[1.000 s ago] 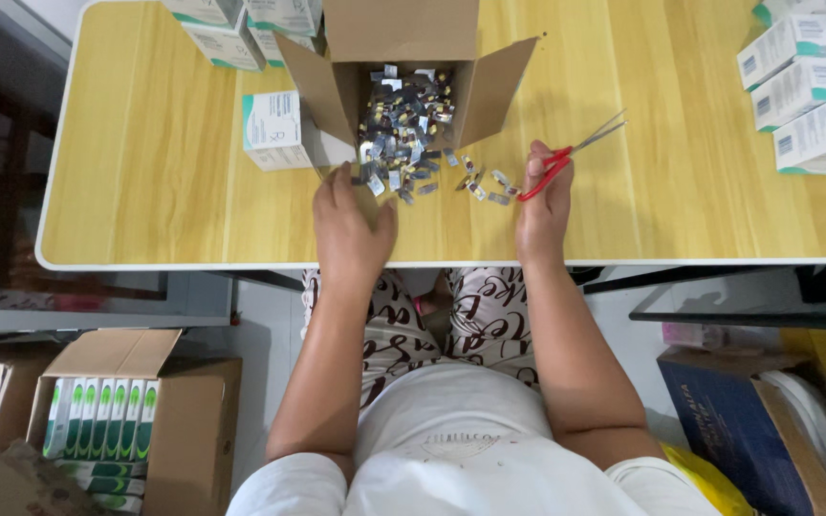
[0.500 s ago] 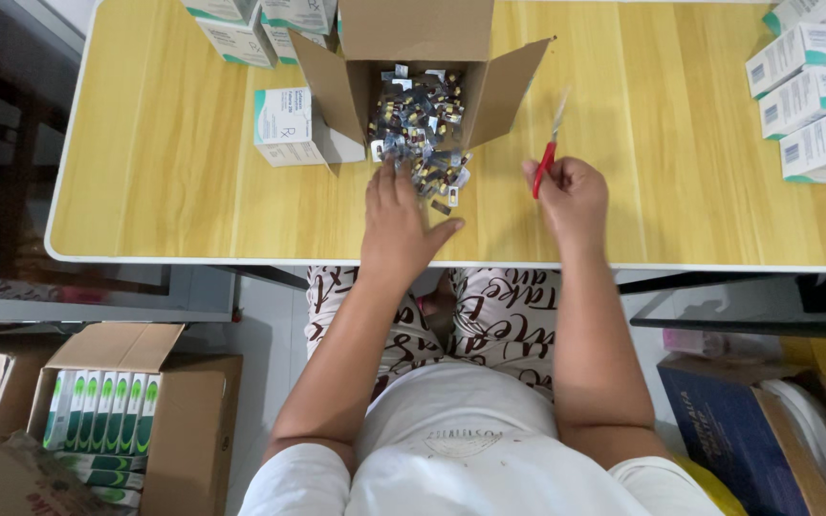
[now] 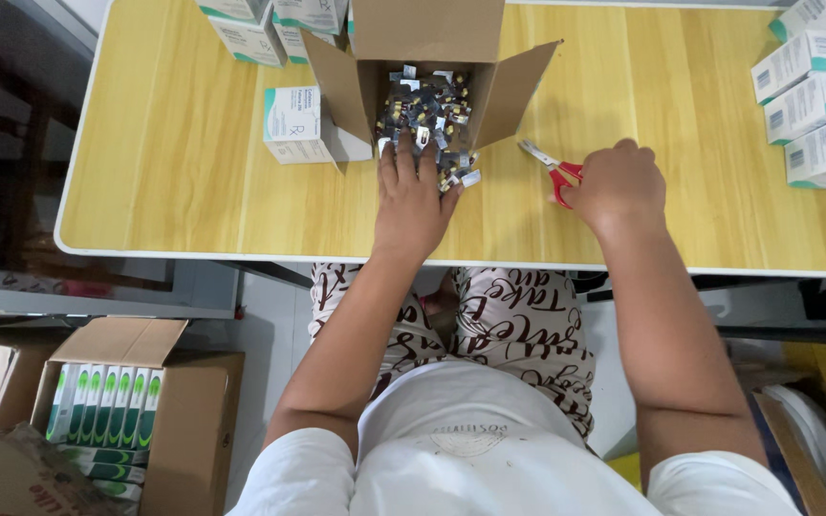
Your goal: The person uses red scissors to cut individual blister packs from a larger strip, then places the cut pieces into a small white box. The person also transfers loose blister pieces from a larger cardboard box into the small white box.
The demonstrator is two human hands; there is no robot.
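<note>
The handles of the red scissors (image 3: 554, 175) are covered by the right hand (image 3: 619, 186). The small packets (image 3: 425, 115) spilling from the open carton (image 3: 432, 48) are too small to be identified, possibly foil strips. Stacked white boxes (image 3: 819, 96) are cut off at the right edge, and the counter (image 3: 174, 172) at the top.
</note>
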